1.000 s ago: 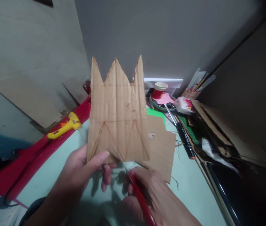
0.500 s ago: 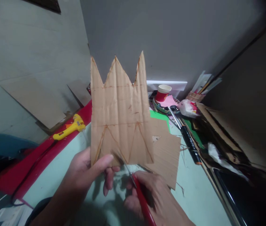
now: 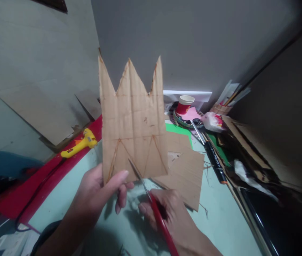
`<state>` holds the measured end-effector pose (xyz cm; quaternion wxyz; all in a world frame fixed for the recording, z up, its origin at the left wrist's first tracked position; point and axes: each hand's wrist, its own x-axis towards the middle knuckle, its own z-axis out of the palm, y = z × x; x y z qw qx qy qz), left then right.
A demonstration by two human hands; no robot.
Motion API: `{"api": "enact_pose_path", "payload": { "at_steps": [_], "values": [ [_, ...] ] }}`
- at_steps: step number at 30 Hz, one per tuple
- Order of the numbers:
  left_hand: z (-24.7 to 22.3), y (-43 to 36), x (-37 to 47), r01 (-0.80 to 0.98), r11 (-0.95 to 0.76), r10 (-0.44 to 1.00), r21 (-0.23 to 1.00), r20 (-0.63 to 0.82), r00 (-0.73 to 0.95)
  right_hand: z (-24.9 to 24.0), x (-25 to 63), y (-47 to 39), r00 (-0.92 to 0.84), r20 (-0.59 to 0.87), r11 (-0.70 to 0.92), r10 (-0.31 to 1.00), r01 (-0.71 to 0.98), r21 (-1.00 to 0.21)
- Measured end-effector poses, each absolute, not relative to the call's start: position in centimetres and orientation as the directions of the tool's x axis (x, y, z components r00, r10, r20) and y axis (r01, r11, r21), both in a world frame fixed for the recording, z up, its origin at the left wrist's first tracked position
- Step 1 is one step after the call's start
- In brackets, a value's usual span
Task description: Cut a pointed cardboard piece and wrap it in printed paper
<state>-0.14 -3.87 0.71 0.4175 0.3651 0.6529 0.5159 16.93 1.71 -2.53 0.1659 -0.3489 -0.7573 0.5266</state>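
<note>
- Left hand: the thumb presses flat on the near face of the cardboard piece at its lower left, with other fingers curled behind and below the edge; together they pinch it.
- Right hand: fingers are wrapped round the red handle of the scissors; a blade lies across the cardboard's lower edge, along a drawn slanting line.
- The cardboard is held up over the table, three points at its top, two brown-outlined triangles below.
- Pale green table: flat cardboard scraps lie behind the right hand, near a green sheet and a black marker.
- Farther back, a red cup.
- At left, a yellow glue gun rests on red material.
- Beyond, a grey wall.
</note>
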Motion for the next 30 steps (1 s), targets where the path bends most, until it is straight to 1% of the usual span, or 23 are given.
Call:
{"api": "enact_pose_path", "payload": {
  "at_steps": [3,6,11,18,21,24,27,30],
  "values": [
    [0.6,-3.6,-0.4,0.081,0.202,0.912,0.976,-0.157,-0.379,-2.8,16.8,1.9,-0.697,-0.096,0.213,0.711,0.344,-0.915],
    [0.4,-3.5,-0.6,0.084,0.197,0.921,0.977,-0.155,-0.356,-3.1,16.9,1.7,-0.692,-0.106,0.2,0.714,0.347,-0.916],
    [0.5,-3.7,-0.3,0.135,0.177,0.922,0.975,-0.116,-0.368,-2.8,17.1,1.3,-0.672,-0.16,0.136,0.723,0.366,-0.921],
    [0.5,-4.2,0.3,0.158,0.201,0.922,0.967,-0.133,-0.364,-1.6,17.0,1.2,-0.677,-0.192,0.063,0.711,0.334,-0.941],
    [0.4,-4.1,0.1,0.152,0.205,0.924,0.967,-0.139,-0.357,-1.8,17.0,1.3,-0.686,-0.187,0.096,0.703,0.352,-0.931],
    [0.4,-4.0,-0.1,0.132,0.196,0.928,0.972,-0.14,-0.346,-2.4,16.9,1.5,-0.69,-0.148,0.16,0.709,0.361,-0.919],
    [0.1,-3.8,-0.3,0.092,0.174,0.935,0.98,-0.135,-0.329,-3.0,16.8,1.7,-0.677,-0.087,0.23,0.731,0.365,-0.902],
    [-0.5,-3.7,-0.5,0.034,0.15,0.946,0.988,-0.134,-0.296,-3.3,16.8,1.7,-0.666,-0.068,0.253,0.742,0.373,-0.893]
  ]
}}
